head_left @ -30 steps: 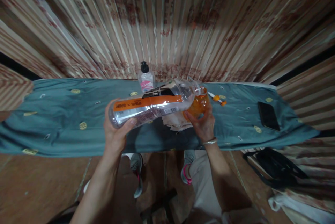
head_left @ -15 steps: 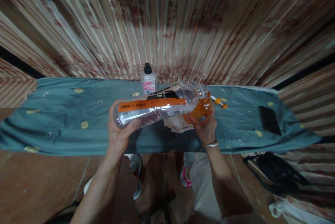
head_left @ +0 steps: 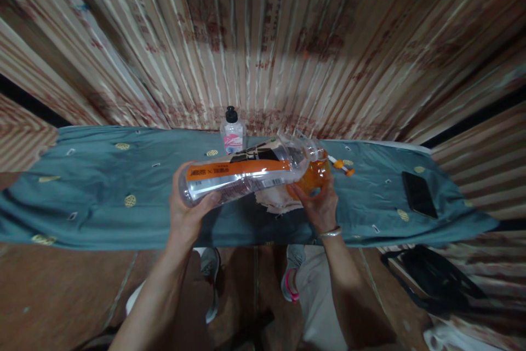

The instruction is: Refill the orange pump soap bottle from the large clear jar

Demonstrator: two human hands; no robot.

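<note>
A large clear plastic bottle (head_left: 242, 176) with an orange, black and silver label lies nearly level in the air, its neck pointing right and slightly up. My left hand (head_left: 189, 203) is wrapped round its base end. Beneath the neck, my right hand (head_left: 322, 206) grips an orange see-through container (head_left: 312, 176); the bottle's mouth is over or against its top, and I cannot tell whether they touch. Part of the container is hidden by the bottle and my fingers. Just right of it is a small orange-and-white piece (head_left: 344, 166). A crumpled pale cloth (head_left: 277, 200) lies under the bottle's neck.
A clear pump bottle (head_left: 233, 137) with a black top and pink label stands at the table's back. On the right of the green-blue tablecloth (head_left: 98, 186) lies a dark phone (head_left: 419, 195). Striped curtains rise behind. A black bag (head_left: 435, 277) is low at right.
The view has shifted slightly, so the table sits a little lower in it. Both hands keep their grips, and the bottle's tilt looks almost the same.
</note>
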